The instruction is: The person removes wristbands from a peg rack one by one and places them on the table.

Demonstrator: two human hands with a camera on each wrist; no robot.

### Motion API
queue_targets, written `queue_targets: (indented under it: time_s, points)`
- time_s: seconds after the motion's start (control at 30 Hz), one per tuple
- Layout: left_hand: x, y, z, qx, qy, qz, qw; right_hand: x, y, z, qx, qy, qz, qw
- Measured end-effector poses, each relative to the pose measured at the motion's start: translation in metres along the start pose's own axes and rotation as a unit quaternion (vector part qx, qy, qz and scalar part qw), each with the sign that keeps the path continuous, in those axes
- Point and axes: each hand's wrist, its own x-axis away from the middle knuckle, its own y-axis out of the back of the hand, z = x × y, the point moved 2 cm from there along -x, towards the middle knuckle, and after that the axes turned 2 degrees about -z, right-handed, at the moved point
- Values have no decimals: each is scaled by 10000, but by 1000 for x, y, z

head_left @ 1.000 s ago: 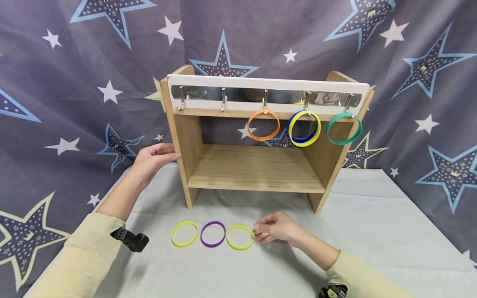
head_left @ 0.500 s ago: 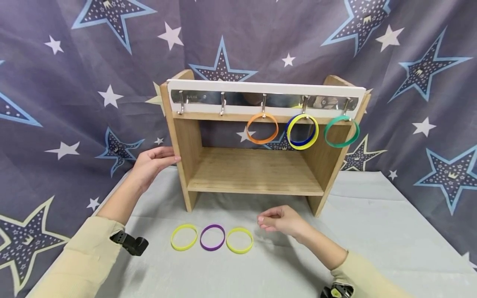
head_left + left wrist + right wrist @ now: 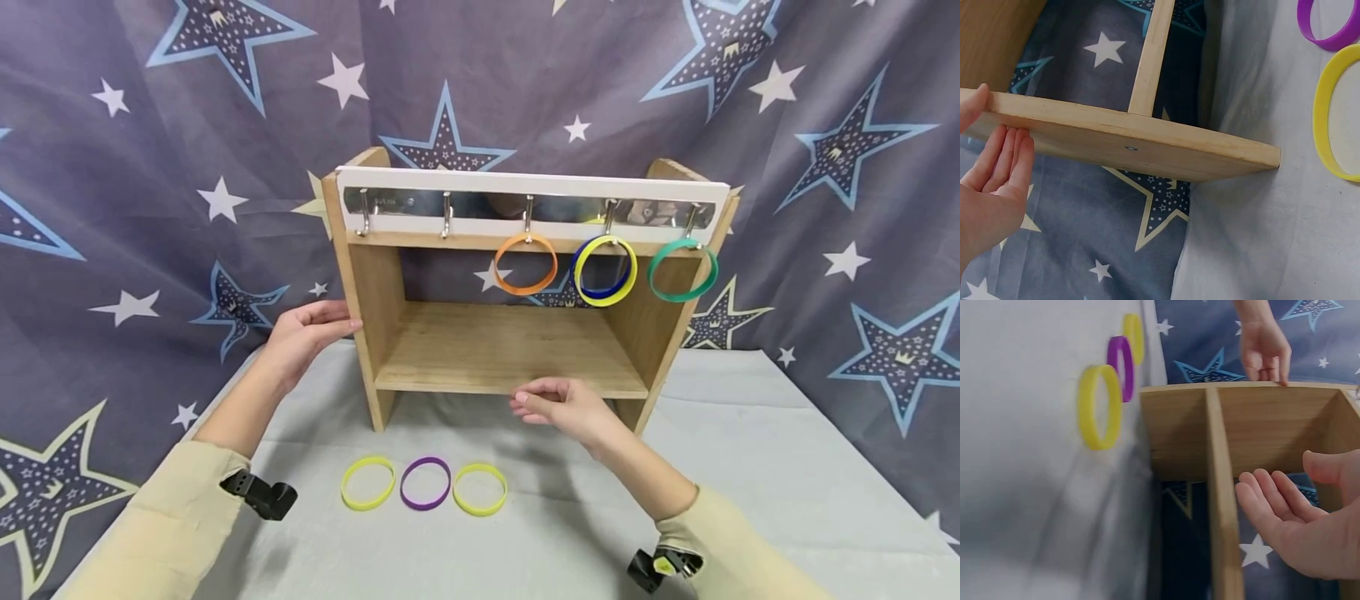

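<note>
My left hand (image 3: 300, 337) rests against the left side panel of a wooden shelf (image 3: 517, 346). In the left wrist view, its straight fingers (image 3: 1007, 159) touch the panel's outer face and the thumb lies at the front edge. My right hand (image 3: 566, 408) is in front of the lower shelf board, holding nothing, with relaxed fingers (image 3: 1272, 500) in the right wrist view. A yellow wristband (image 3: 368, 483), a purple wristband (image 3: 425, 483) and another yellow wristband (image 3: 480, 490) lie in a row on the cloth.
A metal hook rail (image 3: 487, 206) runs along the shelf's top. An orange wristband (image 3: 526, 264), a yellow wristband (image 3: 633, 275) with a blue wristband (image 3: 576, 268) behind it, and a green wristband (image 3: 683, 269) hang there. The two left hooks hold no bands. A starry curtain (image 3: 150, 208) hangs behind.
My right hand has risen from beside the right yellow wristband on the table to the shelf board. The left hand stays at the panel; the head view has tilted slightly upward.
</note>
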Motion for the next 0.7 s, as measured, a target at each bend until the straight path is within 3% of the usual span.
queue_targets:
  time_s: [0.37, 0.7]
  points:
    - [3, 0, 3, 35, -16, 7, 10000, -6, 1, 25, -534, 431, -322, 9971]
    - [3, -1, 1, 2, -72, -23, 10000, -13, 6, 44, -881, 654, -869, 9902]
